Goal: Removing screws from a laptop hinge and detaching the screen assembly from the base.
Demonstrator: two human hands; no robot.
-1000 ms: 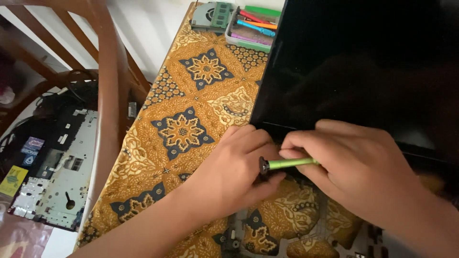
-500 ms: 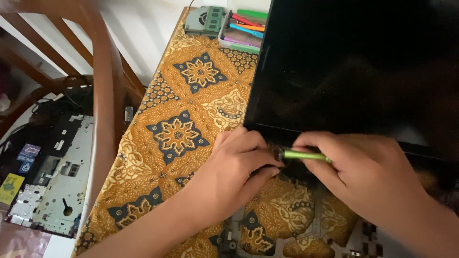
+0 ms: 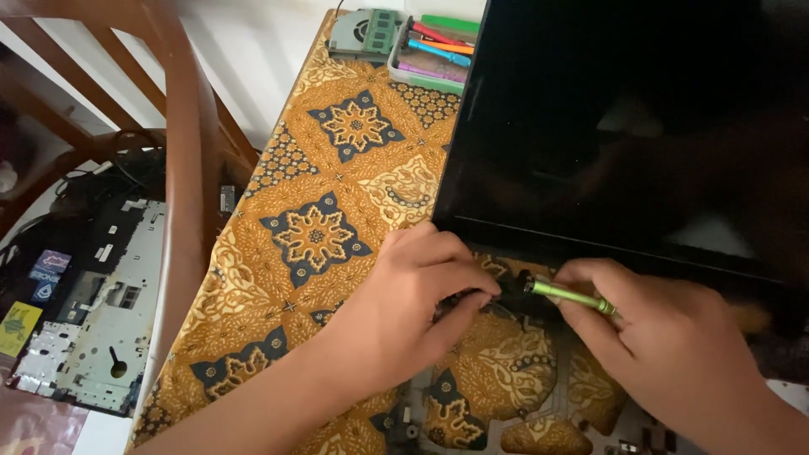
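Note:
My right hand grips a slim green screwdriver that lies nearly level, its dark tip pointing left at the lower left corner of a black laptop screen panel. My left hand rests on the patterned cloth, its fingers curled around the screwdriver's tip at that corner. What sits under the fingertips is hidden. Bits of a grey laptop frame show below both hands.
A gold and blue patterned cloth covers the table. At its far end sit a cooling fan part and a tray of coloured tools. A wooden chair stands left, with a dismantled laptop base on the floor.
Both hands and the screwdriver have shifted slightly right along the screen's lower edge. The view has moved a little; the grip is unchanged.

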